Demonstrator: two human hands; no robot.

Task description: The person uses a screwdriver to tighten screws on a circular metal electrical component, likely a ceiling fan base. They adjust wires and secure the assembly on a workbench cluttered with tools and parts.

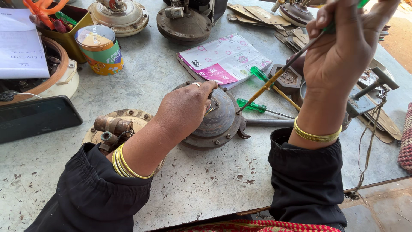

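Left hand pressed down on a round, rusty metal motor housing near the middle of the grey metal table, fingers curled over its domed top and clenched on it, a ring on one of them. Right hand raised above the table's right side, fingers wrapped tight round the green handle of a long screwdriver, shaft slanting down to the left with the tip at the housing's right edge (whether it actually touches cannot be told). Gold bangles on both wrists, black sleeves below them. Just right of the housing, two more green-handled screwdrivers: one lying flat, one propped near a pink and white printed packet. Left of the housing, a second motor part with a copper-coloured shaft, partly hidden by the left forearm. Farther left, a dark phone lying flat. Toward the far edge, a small round tin, a yellow box of tools, and other worn motor covers. At the right edge, an upturned hammer-like tool among loose wire.
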